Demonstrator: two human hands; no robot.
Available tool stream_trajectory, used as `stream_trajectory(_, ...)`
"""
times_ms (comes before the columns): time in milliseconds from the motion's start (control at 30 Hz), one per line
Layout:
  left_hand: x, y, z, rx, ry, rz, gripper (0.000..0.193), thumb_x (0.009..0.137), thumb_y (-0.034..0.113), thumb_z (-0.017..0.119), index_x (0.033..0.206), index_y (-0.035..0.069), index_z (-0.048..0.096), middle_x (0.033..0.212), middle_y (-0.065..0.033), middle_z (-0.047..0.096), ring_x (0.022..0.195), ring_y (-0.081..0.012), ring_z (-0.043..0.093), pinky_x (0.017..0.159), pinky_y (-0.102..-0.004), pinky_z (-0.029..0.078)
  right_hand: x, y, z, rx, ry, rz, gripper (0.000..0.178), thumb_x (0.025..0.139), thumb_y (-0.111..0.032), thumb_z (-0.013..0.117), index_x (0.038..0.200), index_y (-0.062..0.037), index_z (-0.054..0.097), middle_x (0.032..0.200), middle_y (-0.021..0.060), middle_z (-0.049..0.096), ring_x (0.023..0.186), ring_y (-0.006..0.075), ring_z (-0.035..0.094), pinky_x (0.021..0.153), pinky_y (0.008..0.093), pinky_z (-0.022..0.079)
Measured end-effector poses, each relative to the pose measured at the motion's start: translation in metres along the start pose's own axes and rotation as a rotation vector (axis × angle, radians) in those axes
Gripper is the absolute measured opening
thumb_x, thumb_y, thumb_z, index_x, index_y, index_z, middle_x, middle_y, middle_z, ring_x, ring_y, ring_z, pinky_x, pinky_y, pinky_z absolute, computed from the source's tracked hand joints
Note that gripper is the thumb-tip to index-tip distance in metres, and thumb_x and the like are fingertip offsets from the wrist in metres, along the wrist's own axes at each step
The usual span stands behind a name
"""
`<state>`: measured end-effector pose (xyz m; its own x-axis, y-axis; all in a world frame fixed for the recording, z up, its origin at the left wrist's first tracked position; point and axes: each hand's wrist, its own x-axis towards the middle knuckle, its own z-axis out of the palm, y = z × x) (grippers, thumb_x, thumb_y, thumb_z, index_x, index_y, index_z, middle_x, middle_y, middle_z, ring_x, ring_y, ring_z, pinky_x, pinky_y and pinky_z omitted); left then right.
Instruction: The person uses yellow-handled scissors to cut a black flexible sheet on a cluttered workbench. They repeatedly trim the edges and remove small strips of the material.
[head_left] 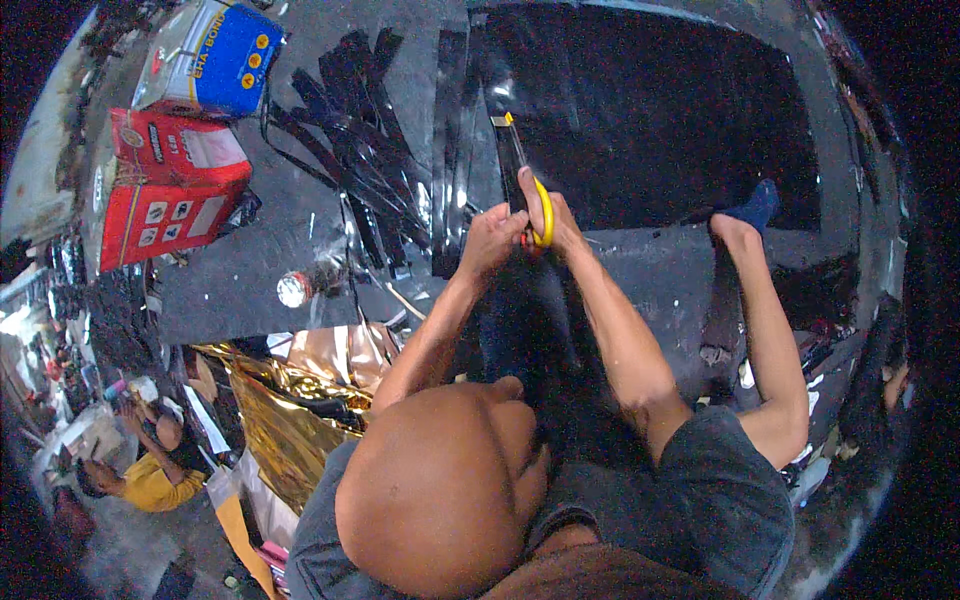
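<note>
My right hand [562, 222] is closed around the yellow-handled scissors [544, 212], its thumb lying along them. Their blades point away from me, and a small yellow piece shows near the far end. Close beside it, my left hand [488, 242] is closed, fingertips pinching the near end of a narrow black strip [507, 165]. The strip runs along the left edge of a large glossy black sheet [650, 110] lying flat beyond my hands. Whether the blades are touching the strip is too unclear to make out.
Cut black strips [365, 150] lie in a loose heap at left. Past them stand a red carton [175, 190] and a blue-and-white can [215, 60]. A clear jar [294, 289] and gold foil sheeting [285, 430] are nearer me. Another person [160, 485] in yellow sits at far left.
</note>
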<state>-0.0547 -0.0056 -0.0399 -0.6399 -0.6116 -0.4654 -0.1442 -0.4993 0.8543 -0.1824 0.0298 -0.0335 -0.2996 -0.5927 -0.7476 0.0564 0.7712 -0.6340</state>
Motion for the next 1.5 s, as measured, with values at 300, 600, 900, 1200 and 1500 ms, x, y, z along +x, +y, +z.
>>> stream_trajectory(300, -0.023, 0.007, 0.005, 0.014, 0.024, 0.091, 0.025, 0.089, 0.023, 0.054, 0.070, 0.008, 0.046, 0.065, 0.0081, 0.038, 0.059, -0.0038, 0.033, 0.050, -0.0229, 0.026, 0.102, -0.080, -0.016, -0.164, 0.121, -0.279, 0.088, 0.077, -0.077, 0.026, 0.090, 0.0050, 0.056, 0.078, 0.0230, 0.059, 0.080, 0.0336, 0.057, 0.070, 0.0427, 0.043)
stream_trajectory(600, -0.070, 0.008, -0.011, 0.218, 0.061, 0.019, 0.021, 0.085, 0.020, 0.062, 0.093, 0.001, 0.059, 0.084, 0.0008, 0.059, 0.077, -0.0082, 0.051, 0.066, -0.0233, 0.042, 0.239, -0.178, -0.046, 0.105, 0.089, -0.346, 0.082, 0.073, -0.079, 0.038, 0.064, 0.0018, 0.053, 0.055, 0.0116, 0.053, 0.047, 0.0230, 0.055, 0.047, 0.0387, 0.047)
stream_trajectory(900, -0.039, 0.000, -0.038, 1.122, 0.539, 0.321, 0.044, 0.071, 0.014, 0.067, 0.106, -0.003, 0.047, 0.099, -0.0183, 0.049, 0.089, -0.0332, 0.052, 0.080, -0.0359, 0.043, 0.168, -0.077, -0.076, 0.245, -0.107, -0.319, 0.069, 0.076, -0.075, 0.039, 0.071, -0.0071, 0.045, 0.048, 0.0017, 0.040, 0.036, 0.0138, 0.044, 0.032, 0.0307, 0.039)
stream_trajectory(1200, 0.058, -0.065, 0.030, 0.121, 0.480, -0.090, 0.055, 0.073, 0.011, 0.068, 0.115, -0.009, 0.040, 0.091, -0.0108, 0.060, 0.078, -0.0160, 0.056, 0.075, -0.0271, 0.046, -0.013, 0.086, -0.043, 0.622, -0.171, -0.238, 0.069, 0.084, -0.068, 0.030, 0.069, -0.0042, 0.049, 0.049, 0.0062, 0.047, 0.037, 0.0182, 0.049, 0.035, 0.0307, 0.042)
stream_trajectory(1500, 0.073, -0.025, 0.021, 0.512, 0.565, 0.159, 0.024, 0.072, 0.017, 0.069, 0.063, -0.004, 0.061, 0.053, -0.0011, 0.051, 0.053, -0.0116, 0.044, 0.051, -0.0320, 0.036, -0.061, 0.090, -0.031, 0.861, -0.204, 0.027, 0.069, 0.077, -0.072, 0.042, 0.074, -0.0037, 0.051, 0.054, 0.0044, 0.047, 0.042, 0.0179, 0.050, 0.039, 0.0306, 0.045)
